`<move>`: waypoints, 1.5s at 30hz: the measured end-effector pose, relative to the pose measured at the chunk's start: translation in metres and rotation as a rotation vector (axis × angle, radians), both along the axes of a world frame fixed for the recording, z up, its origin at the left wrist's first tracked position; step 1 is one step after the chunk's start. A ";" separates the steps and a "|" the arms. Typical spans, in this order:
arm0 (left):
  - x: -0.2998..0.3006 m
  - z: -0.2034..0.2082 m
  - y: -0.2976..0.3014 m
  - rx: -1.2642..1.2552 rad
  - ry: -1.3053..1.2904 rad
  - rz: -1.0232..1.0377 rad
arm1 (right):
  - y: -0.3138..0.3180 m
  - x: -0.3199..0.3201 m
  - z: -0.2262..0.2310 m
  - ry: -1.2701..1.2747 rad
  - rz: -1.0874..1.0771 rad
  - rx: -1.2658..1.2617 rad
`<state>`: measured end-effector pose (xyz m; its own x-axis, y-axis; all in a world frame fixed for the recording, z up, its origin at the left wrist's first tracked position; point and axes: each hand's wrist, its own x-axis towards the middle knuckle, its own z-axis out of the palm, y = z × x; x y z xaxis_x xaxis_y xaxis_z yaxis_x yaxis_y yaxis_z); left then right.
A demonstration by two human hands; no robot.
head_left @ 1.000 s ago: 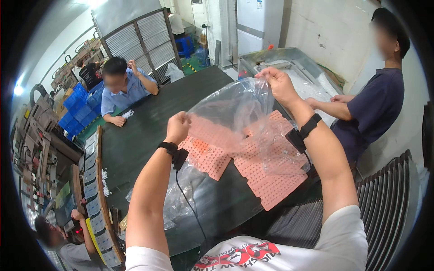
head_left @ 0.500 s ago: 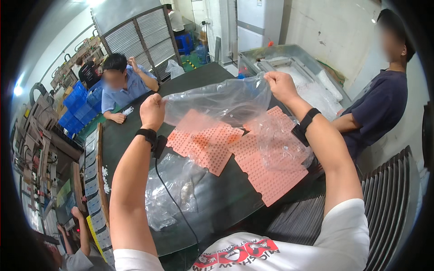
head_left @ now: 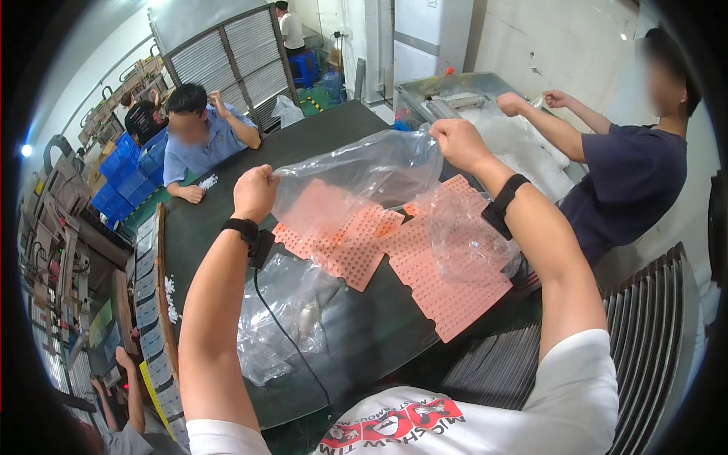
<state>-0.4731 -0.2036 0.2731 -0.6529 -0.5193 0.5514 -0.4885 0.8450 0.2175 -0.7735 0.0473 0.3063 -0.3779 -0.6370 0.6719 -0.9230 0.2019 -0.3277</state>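
A clear plastic bag is stretched between my two raised hands, above the table. My left hand is closed on one end of its upper edge, my right hand on the other. Beneath it lie two orange perforated sheets; the left sheet shows partly through the film, and the right sheet reaches toward the near table edge. A crumpled clear bag rests on the right sheet. More clear bags lie on the dark table beside my left forearm.
A person in a blue shirt sits at the far left with small white pieces nearby. At right, another person reaches over a bin of white pieces. Stacked dark trays stand near my right elbow. A cable runs from my left wrist.
The bag and my right hand have shifted slightly left, with both hands still gripping it. The person at right has raised both hands over the bin.
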 end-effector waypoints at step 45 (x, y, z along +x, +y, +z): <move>-0.093 -0.104 0.130 0.960 0.277 -0.245 | -0.040 0.095 -0.169 -1.122 0.449 0.038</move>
<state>-0.5663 -0.0733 0.1694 -0.7136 -0.6899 0.1217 -0.1558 0.3257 0.9325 -0.6785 0.0074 0.1373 -0.4789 -0.8733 0.0896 -0.1190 -0.0366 -0.9922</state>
